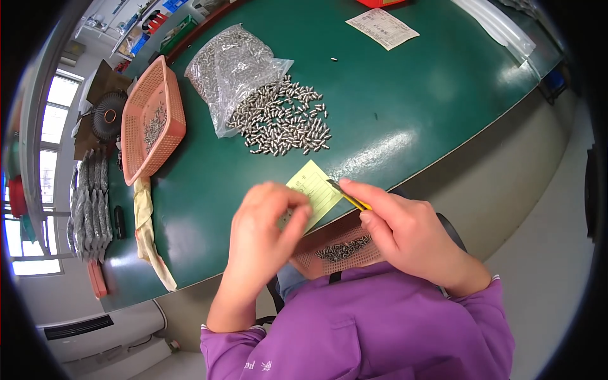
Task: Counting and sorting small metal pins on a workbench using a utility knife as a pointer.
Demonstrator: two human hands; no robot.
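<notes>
A yellow-green paper slip (324,197) with printed lines lies at the table's near edge. My left hand (267,212) is over its left part, fingers curled and thumb drawn toward the index finger. What those fingers hold, if anything, is hidden and slightly blurred. My right hand (402,231) grips a slim yellow-and-black tool (356,202), shaped like a cutter knife, its dark end over the slip's right edge. Below my hands, a pink basket (364,258) at my lap holds small metal parts (342,250).
Beyond the slip, a pile of small metal parts (285,123) spills from a clear plastic bag (231,66). A pink basket (174,114) stands tilted-looking at left, beside a cream cloth strip (144,221). Filled plastic bags (92,206) lie farther left. A white printed sheet (382,28) lies at the far side.
</notes>
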